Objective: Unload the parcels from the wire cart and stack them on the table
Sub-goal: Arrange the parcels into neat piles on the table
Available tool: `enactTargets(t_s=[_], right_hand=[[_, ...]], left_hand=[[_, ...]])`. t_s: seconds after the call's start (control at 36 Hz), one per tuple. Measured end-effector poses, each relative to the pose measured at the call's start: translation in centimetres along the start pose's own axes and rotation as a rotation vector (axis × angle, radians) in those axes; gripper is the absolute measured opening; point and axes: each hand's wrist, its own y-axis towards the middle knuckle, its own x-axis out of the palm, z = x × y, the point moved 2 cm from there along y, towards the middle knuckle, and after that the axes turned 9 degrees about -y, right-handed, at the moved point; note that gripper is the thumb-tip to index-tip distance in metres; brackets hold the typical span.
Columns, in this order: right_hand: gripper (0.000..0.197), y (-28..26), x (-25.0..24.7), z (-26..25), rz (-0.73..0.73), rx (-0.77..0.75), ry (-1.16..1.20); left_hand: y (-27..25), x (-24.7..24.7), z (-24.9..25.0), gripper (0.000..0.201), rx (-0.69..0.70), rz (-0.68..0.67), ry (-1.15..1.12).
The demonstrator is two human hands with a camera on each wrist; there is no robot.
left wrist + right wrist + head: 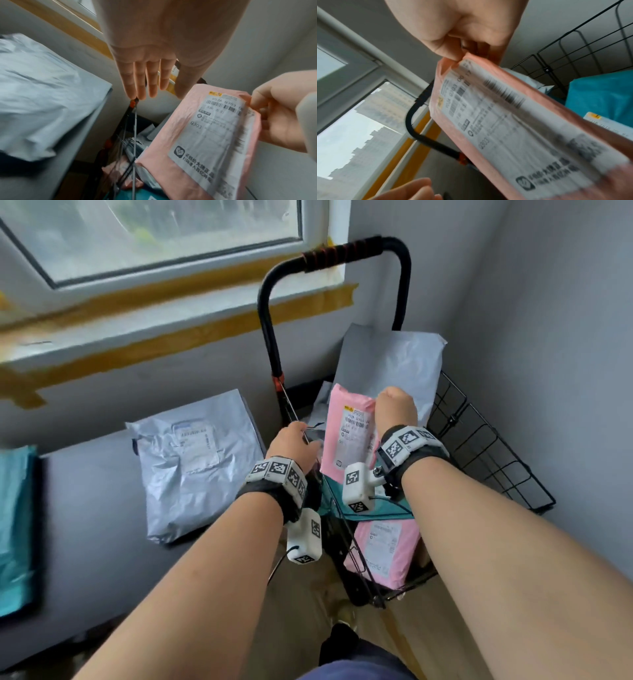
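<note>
My right hand (394,409) pinches the top right corner of a pink parcel (349,436) with a white shipping label and holds it upright above the black wire cart (493,460). The right wrist view shows thumb and fingers (453,40) closed on that corner of the pink parcel (505,121). My left hand (291,443) hovers by the parcel's left edge, over the cart's left rim. In the left wrist view its fingers (147,78) are straight and hold nothing, next to the pink parcel (205,135). A grey parcel (195,463) lies flat on the grey table (96,508).
Inside the cart stand a large grey parcel (394,361) at the back, a teal parcel (394,508) and a second pink parcel (383,553) near the front. The cart handle (329,254) rises by the window. Another teal parcel (13,525) lies at the table's left end. Walls close in on the right.
</note>
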Motion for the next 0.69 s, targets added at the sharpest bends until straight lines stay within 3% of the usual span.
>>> enactTargets(t_s=[0.08, 0.19, 0.33, 0.53, 0.58, 0.69], right_hand=[[0.027, -3.2, 1.5, -3.1, -0.076, -0.069, -0.007], [0.037, -8.4, 4.6, -6.5, -0.182, -0.077, 0.065], [0.037, -15.5, 9.8, -9.5, -0.284, -0.095, 0.058], [0.027, -25.5, 17.4, -13.4, -0.385, -0.175, 0.026], [0.013, -28.2, 19.4, -14.0, -0.387, -0.159, 0.042], [0.012, -33.6, 24.3, -15.4, -0.575, -0.185, 0.028]], left_hand=[[-2.0, -3.3, -2.5, 0.058, -0.026, 0.030, -0.088], [-5.2, -7.4, -7.0, 0.068, -0.115, 0.018, -0.149], [-10.5, -12.8, -12.9, 0.055, -0.185, 0.006, -0.207], [-17.1, -20.1, -21.7, 0.025, -0.244, 0.161, -0.332], [-18.8, -22.1, -24.2, 0.026, -0.268, 0.204, -0.334], [-21.9, -25.7, -29.3, 0.031, -0.329, 0.300, -0.359]])
